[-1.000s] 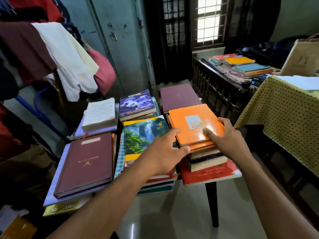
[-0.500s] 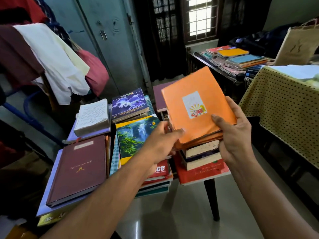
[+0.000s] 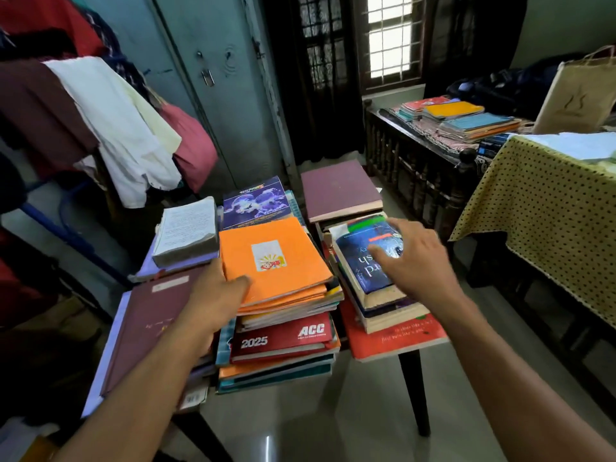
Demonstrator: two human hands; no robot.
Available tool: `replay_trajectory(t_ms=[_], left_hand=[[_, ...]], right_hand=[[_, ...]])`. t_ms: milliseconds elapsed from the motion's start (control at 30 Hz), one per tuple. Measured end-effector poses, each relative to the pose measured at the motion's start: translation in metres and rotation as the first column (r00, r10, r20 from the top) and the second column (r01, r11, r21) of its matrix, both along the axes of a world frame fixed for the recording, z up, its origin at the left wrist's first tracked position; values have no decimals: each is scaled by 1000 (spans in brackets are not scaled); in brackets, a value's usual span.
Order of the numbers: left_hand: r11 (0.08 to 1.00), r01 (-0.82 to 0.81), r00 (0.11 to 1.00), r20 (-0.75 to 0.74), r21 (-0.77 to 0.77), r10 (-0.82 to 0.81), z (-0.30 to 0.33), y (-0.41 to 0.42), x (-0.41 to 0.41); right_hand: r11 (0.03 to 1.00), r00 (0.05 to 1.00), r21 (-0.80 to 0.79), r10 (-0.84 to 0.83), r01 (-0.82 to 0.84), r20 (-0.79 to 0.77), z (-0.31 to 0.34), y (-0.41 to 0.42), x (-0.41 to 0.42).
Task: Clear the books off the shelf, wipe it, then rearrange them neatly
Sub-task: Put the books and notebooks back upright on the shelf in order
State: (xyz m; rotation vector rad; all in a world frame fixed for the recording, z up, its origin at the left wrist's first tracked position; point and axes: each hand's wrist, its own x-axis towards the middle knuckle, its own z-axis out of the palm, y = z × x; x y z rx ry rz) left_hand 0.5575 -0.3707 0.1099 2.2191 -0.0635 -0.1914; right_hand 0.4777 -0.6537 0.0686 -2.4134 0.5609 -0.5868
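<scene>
Both my arms are reaching out over the small table (image 3: 409, 361). My left hand (image 3: 213, 305) lies flat, thumb on the orange notebook (image 3: 273, 258), which tops the middle stack, long axis running away from me. My right hand (image 3: 416, 258), fingers spread loosely, is touching the dark blue book (image 3: 363, 261) on the right stack.
</scene>
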Motion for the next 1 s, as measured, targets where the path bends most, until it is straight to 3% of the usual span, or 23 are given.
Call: replay_trajectory(t_ms=[67, 133, 233, 300, 367, 467, 600, 700, 833, 900, 1000], left_hand=[[947, -5, 995, 95, 320, -27, 0, -4, 6], [827, -28, 965, 232, 561, -124, 6, -22, 0], [733, 113, 813, 362, 670, -456, 17, -60, -31], [588, 203, 713, 294, 783, -636, 9, -83, -49], [464, 239, 664, 205, 853, -719, -2, -101, -65], [416, 294, 611, 165, 861, -774, -13, -110, -79], [487, 452, 623, 127, 747, -772, -13, -105, -74], [651, 595, 676, 144, 471, -723, -5, -100, -71], [806, 581, 748, 315, 114, -584, 12, -91, -67], [815, 576, 784, 325, -66, -528, 23, -88, -66], [739, 561, 825, 328, -372, -461, 40, -77, -64]], right_hand=[[999, 976, -13, -50, 48, -213, -10, -16, -3], [992, 963, 122, 17, 16, -268, -19, -26, -2], [973, 975, 230, 56, -5, -215, -25, -31, -1], [963, 985, 267, 73, -30, -154, -27, -32, 0], [939, 995, 338, 85, -63, -52, -31, -31, -3], [914, 991, 391, 63, -105, 119, -41, -26, -10], [829, 925, 532, -48, -173, 376, -44, -12, -27], [685, 856, 685, -177, -247, 486, -36, -2, -31], [424, 765, 827, -367, -369, 529, 0, 8, -32], [293, 762, 842, -362, -453, 536, 23, 12, -33], [207, 760, 789, -213, -579, 614, 54, 37, -27]])
